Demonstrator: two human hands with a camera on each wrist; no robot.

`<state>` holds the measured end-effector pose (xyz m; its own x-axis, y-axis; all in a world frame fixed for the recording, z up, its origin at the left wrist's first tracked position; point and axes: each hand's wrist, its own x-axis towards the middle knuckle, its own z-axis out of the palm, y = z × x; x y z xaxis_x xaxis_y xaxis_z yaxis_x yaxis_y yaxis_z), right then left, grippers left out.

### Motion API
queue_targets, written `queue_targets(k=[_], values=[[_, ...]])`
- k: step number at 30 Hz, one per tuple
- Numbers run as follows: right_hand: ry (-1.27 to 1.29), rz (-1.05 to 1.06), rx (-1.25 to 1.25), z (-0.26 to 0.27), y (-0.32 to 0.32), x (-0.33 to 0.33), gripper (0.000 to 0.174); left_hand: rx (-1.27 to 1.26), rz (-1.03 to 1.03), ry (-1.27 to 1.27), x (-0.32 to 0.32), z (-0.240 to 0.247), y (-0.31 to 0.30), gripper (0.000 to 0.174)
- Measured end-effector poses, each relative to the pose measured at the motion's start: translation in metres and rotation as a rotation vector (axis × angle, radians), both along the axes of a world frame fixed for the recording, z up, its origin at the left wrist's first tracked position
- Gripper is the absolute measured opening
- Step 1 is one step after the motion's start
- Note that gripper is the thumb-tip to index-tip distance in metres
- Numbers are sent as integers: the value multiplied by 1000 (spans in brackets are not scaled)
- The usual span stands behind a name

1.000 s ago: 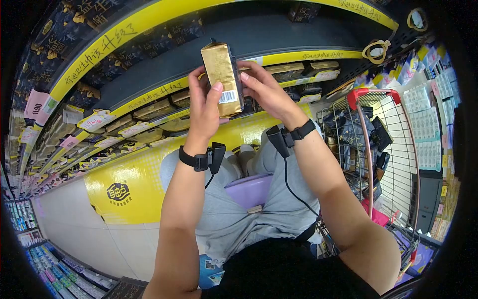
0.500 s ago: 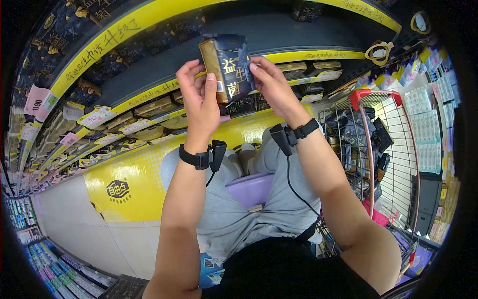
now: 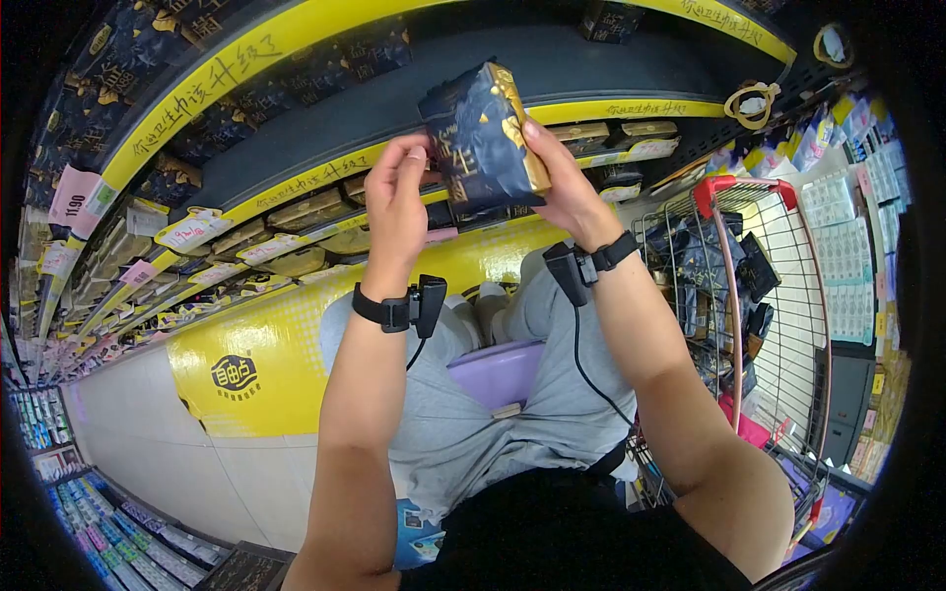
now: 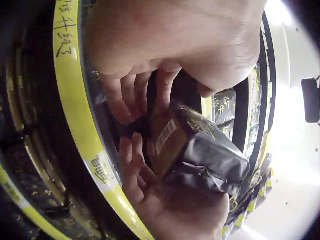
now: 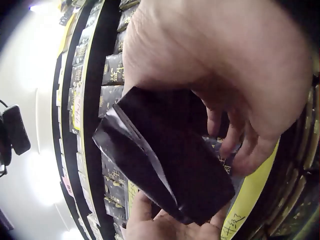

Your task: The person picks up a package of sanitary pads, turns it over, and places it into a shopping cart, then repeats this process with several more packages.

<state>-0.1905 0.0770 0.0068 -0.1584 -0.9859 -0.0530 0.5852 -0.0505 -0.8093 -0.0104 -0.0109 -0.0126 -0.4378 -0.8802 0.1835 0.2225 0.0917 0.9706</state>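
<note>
A black-and-gold pack of sanitary pads (image 3: 481, 143) is held up in front of the shelf, tilted, its printed dark face and one gold side toward the head camera. My right hand (image 3: 572, 192) grips its right side, the thumb on the gold edge. At the pack's left side is my left hand (image 3: 396, 202), its fingers partly behind the pack and its thumb off it. In the left wrist view, a barcode label shows on the gold side of the pack (image 4: 207, 152), close to the left fingers. The right wrist view shows its folded black end (image 5: 160, 155).
Dark shelves (image 3: 532, 74) with yellow edge strips curve across the front, holding similar packs (image 3: 370, 49). A red-handled wire shopping cart (image 3: 778, 340) with dark packs inside stands at the right. Below, a yellow floor panel (image 3: 286, 379) lies along the shelf foot; a purple seat (image 3: 498, 374) shows between the legs.
The pack has been turned from its gold barcode side to its dark printed face, then further so the opposite gold side shows. It has shifted slightly right, and the left thumb has come off it.
</note>
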Motion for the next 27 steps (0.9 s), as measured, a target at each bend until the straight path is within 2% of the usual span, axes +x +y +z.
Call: queue_targets(k=[2, 3, 6, 7, 11, 12, 14, 15, 17, 18, 19, 23, 27], values=[[-31, 123, -24, -4, 3, -3, 43, -47, -25, -7, -2, 5, 5, 25], [-43, 163, -32, -5, 2, -3, 51, -80, -46, -6, -2, 1, 3, 33], [37, 124, -87, -8, 1, 4, 54, -62, -112, 4, -3, 4, 9, 49], [59, 89, -46, -7, 1, 7, 62, -85, -105, -33, -4, 3, 8, 55], [317, -12, -21, -16, -6, 8, 72, -231, -83, -221, -7, -9, 3, 75], [325, -22, -28, -19, -7, 7, 69, -281, -81, -278, -7, -10, 2, 80], [341, -42, -42, -23, -8, 6, 63, -132, -48, -192, -8, 0, 10, 79], [258, -50, -41, -23, -9, 4, 58, -57, -31, -149, -9, 3, 13, 79], [91, -67, -40, -22, -10, -3, 50, -100, 18, -69, -8, 2, 6, 72], [133, -99, -58, -23, -11, -6, 46, -121, 43, -29, -7, 1, 4, 69], [173, -131, -74, -20, -12, -6, 43, -123, 60, -24, -6, 11, 8, 44], [233, -195, -115, -13, -10, -6, 33, -190, 44, 42, -3, 10, 4, 35], [270, -200, -152, -15, -10, -9, 28, -99, 43, 57, -2, 4, 1, 31]])
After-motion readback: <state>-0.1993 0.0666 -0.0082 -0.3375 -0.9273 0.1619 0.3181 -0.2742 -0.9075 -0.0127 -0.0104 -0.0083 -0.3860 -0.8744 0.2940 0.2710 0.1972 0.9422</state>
